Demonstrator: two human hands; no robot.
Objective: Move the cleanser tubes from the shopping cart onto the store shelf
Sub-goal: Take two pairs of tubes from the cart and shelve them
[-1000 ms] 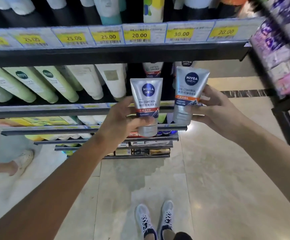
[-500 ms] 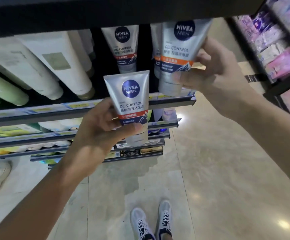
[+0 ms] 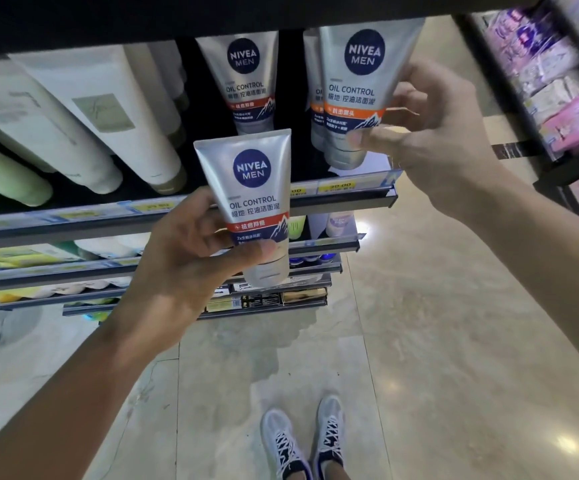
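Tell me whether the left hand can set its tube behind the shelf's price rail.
Probably yes: the left hand holds its red-band tube just before the price rail, with open space beside the standing red-band tube.

Left hand [image 3: 191, 258] grips a red-band tube [image 3: 251, 206] before the shelf [image 3: 343, 199]; right hand [image 3: 433, 140] holds an orange-band tube [image 3: 360, 95] over it.

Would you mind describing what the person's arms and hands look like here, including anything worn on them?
Both forearms are bare up to the frame edge, with no sleeves in view. The left hand and right hand wear no gloves, and no watch or bracelet shows on either wrist. A thin band may sit on a right finger, but it is too small to tell.
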